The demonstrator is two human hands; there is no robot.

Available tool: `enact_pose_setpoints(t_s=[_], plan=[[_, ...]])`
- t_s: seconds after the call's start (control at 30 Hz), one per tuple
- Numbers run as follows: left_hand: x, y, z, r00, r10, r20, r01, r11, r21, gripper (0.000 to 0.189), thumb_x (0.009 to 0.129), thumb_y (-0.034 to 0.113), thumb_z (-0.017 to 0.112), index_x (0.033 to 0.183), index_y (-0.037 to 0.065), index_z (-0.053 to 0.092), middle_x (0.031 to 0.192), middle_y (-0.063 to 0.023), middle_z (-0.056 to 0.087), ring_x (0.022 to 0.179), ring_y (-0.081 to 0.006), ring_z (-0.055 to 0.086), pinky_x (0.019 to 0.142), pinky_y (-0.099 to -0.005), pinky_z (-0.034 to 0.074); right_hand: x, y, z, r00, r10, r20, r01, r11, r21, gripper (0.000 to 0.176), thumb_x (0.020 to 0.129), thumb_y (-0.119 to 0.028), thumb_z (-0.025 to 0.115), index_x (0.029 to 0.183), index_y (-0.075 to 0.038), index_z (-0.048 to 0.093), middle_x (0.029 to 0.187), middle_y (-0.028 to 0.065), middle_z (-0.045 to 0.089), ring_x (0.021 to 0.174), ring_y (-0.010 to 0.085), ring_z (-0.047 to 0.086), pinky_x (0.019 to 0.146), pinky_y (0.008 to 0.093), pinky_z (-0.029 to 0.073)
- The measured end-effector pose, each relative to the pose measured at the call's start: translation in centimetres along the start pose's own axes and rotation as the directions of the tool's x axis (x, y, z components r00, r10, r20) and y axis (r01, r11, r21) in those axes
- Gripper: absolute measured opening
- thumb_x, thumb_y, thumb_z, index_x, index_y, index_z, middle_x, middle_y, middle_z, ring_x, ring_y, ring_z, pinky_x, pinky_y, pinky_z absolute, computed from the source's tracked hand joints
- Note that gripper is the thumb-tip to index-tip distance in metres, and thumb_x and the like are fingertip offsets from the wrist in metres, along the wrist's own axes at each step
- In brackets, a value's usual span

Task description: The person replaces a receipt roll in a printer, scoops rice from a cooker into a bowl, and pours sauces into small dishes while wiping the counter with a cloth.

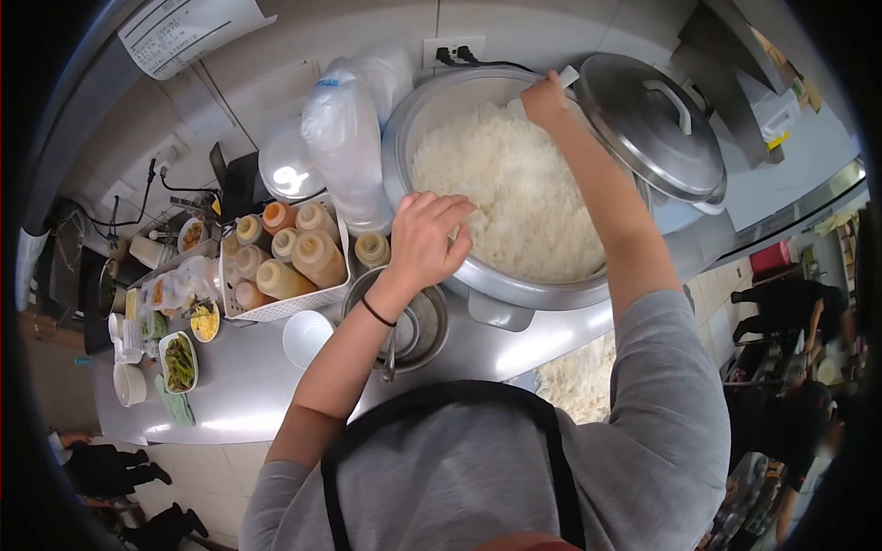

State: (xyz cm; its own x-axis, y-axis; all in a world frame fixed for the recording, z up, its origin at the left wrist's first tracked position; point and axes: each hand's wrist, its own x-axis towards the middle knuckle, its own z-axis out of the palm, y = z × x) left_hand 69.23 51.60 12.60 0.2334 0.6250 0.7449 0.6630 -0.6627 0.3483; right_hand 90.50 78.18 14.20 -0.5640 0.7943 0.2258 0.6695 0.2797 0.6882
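A large round metal pot (528,296) full of cooked white rice (505,193) stands in front of me. At the pot's far right rim my right hand (546,101) is closed around a white rice paddle (569,77). The handle end sticks out above my fist, and part of the blade shows below it over the rice. My left hand (430,237) hovers at the pot's near left edge, thumb apart and fingers loosely bent, holding nothing. Beneath that wrist is a metal bowl (436,342) with a utensil in it.
Left of the pot, a white basket (276,310) holds several squeeze bottles. A plastic bag (340,133) stands behind it. A white bowl (308,338) and food containers (178,362) sit farther left. The pot's metal lid (643,119) rests at right. Other people (119,468) stand beyond the counter.
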Motion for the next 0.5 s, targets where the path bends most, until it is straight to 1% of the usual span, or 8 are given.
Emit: enact_pose_setpoints(t_s=[0.03, 0.17, 0.27, 0.33, 0.37, 0.43, 0.5], plan=[[-0.1, 0.0, 0.0, 1.000, -0.005, 0.002, 0.005, 1.000, -0.004, 0.022, 0.065, 0.012, 0.054, 0.084, 0.006, 0.063, 0.088, -0.0054, 0.063, 0.074, -0.0215, 0.053, 0.071, -0.0330, 0.037, -0.3, 0.0, -0.4, 0.999, -0.029, -0.017, 0.030, 0.999, 0.036, 0.013, 0.071, -0.015, 0.052, 0.071, -0.012, 0.065, 0.072, 0.0054, 0.063, 0.077, 0.0201, 0.058, 0.082, 0.0401, 0.030], [0.0, 0.0, 0.1, 1.000, -0.004, -0.026, 0.004, 1.000, -0.011, 0.021, 0.064, 0.012, 0.055, 0.082, 0.006, 0.063, 0.085, -0.0041, 0.063, 0.072, -0.0210, 0.052, 0.070, -0.0327, 0.037, -1.1, -0.2, -1.5, 0.995, -0.096, -0.011, 0.096, 0.995, 0.008, 0.013, 0.070, -0.014, 0.053, 0.072, -0.010, 0.065, 0.072, 0.0076, 0.062, 0.078, 0.0206, 0.057, 0.083, 0.0400, 0.030], [-0.1, 0.0, 0.1, 0.999, -0.005, -0.032, 0.005, 1.000, -0.011, 0.020, 0.063, 0.011, 0.055, 0.081, 0.006, 0.063, 0.084, -0.0040, 0.063, 0.072, -0.0211, 0.052, 0.070, -0.0327, 0.037, -1.5, -0.5, -2.6, 0.989, -0.141, 0.033, 0.141, 0.990, 0.013, 0.012, 0.069, -0.014, 0.055, 0.072, -0.010, 0.066, 0.072, 0.0095, 0.062, 0.079, 0.0209, 0.057, 0.083, 0.0393, 0.030], [-0.1, -0.1, 0.2, 0.999, -0.007, -0.031, 0.006, 1.000, -0.011, 0.020, 0.063, 0.011, 0.055, 0.081, 0.006, 0.062, 0.084, -0.0040, 0.063, 0.072, -0.0211, 0.053, 0.070, -0.0326, 0.037, -1.7, -0.5, -3.1, 0.979, -0.180, 0.095, 0.175, 0.983, 0.054, 0.016, 0.072, -0.014, 0.053, 0.076, -0.009, 0.067, 0.075, 0.0089, 0.064, 0.078, 0.0236, 0.059, 0.086, 0.0421, 0.030], [-0.1, -0.1, 0.1, 1.000, -0.007, -0.030, 0.007, 1.000, -0.008, 0.020, 0.063, 0.011, 0.055, 0.081, 0.006, 0.062, 0.084, -0.0040, 0.063, 0.072, -0.0211, 0.053, 0.070, -0.0326, 0.037, -1.8, -0.6, -3.3, 0.979, -0.181, 0.096, 0.176, 0.983, 0.054, 0.016, 0.072, -0.014, 0.053, 0.076, -0.009, 0.067, 0.075, 0.0089, 0.064, 0.078, 0.0236, 0.059, 0.086, 0.0421, 0.030], [-0.1, -0.1, 0.1, 1.000, -0.007, -0.028, 0.007, 1.000, -0.005, 0.019, 0.063, 0.012, 0.055, 0.080, 0.006, 0.062, 0.083, -0.0040, 0.063, 0.072, -0.0212, 0.053, 0.070, -0.0326, 0.037, -2.1, -0.9, -3.6, 0.972, -0.218, 0.086, 0.219, 0.976, -0.002, 0.015, 0.072, -0.013, 0.053, 0.075, -0.010, 0.067, 0.075, 0.0085, 0.064, 0.075, 0.0224, 0.060, 0.082, 0.0413, 0.031], [-0.1, -0.1, 0.1, 0.999, -0.005, -0.031, 0.004, 1.000, -0.013, 0.018, 0.063, 0.012, 0.055, 0.079, 0.006, 0.062, 0.083, -0.0042, 0.063, 0.073, -0.0214, 0.053, 0.070, -0.0329, 0.038, -2.5, -0.9, -4.0, 0.970, -0.230, 0.079, 0.230, 0.973, 0.009, 0.014, 0.072, -0.013, 0.053, 0.074, -0.010, 0.067, 0.074, 0.0082, 0.064, 0.074, 0.0220, 0.060, 0.081, 0.0413, 0.031]])
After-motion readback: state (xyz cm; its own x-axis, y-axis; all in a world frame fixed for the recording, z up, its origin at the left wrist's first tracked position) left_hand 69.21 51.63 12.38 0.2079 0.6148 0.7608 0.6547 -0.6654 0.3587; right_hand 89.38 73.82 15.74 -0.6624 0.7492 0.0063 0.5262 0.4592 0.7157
